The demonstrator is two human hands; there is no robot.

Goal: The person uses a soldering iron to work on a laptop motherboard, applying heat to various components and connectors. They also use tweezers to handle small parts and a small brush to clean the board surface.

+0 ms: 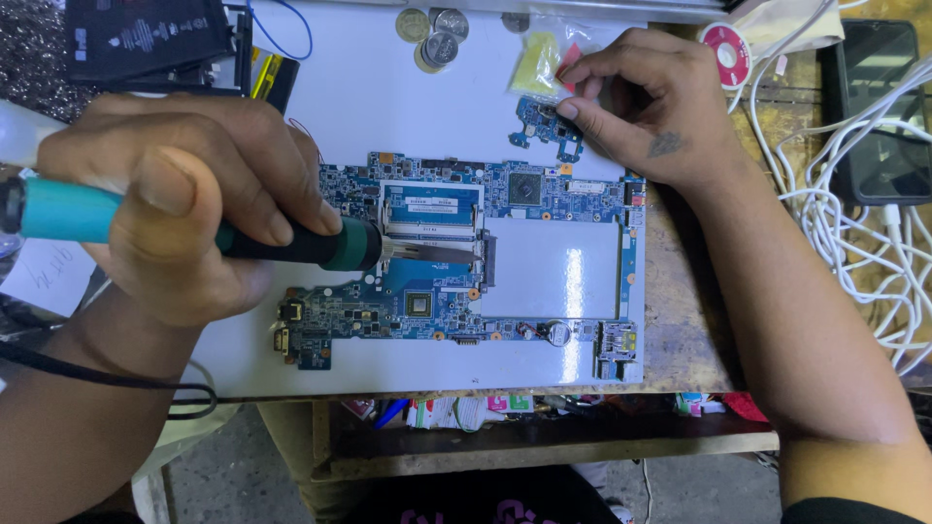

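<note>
**A:** What are the fingers doing?

**B:** The left hand [170, 209] has its fingers [243, 194] wrapped tightly around a soldering iron [204, 233], thumb pressed along the top. The handle is teal at the left end, black in the grip, with a teal collar where the metal tip begins. The tip points right and lies over the memory slot [432, 218] in the middle of a blue circuit board [466, 262].

**A:** And the other hand?

**B:** The right hand [646, 107] is at the far right. Its fingers [582, 112] are curled together, tips pressing down on a small separate blue circuit piece [544, 126], which lies just beyond the far edge of the big board.

**A:** Where does the big board lie?

**B:** Flat on a white mat [369, 97] on the table [680, 320], spreading from below the left hand across to the right. It has a large rectangular cut-out on its right half, with the white mat showing through.

**A:** What else is around?

**B:** At the far edge, a few coins [432, 34] and a small clear bag with something yellow inside [539, 63]. A red and white round spool [726, 53] is near the right hand. Further right lies a tangle of white cables [854, 233] and a dark phone [879, 107]. At the far left, a black flat pack [146, 39].
</note>
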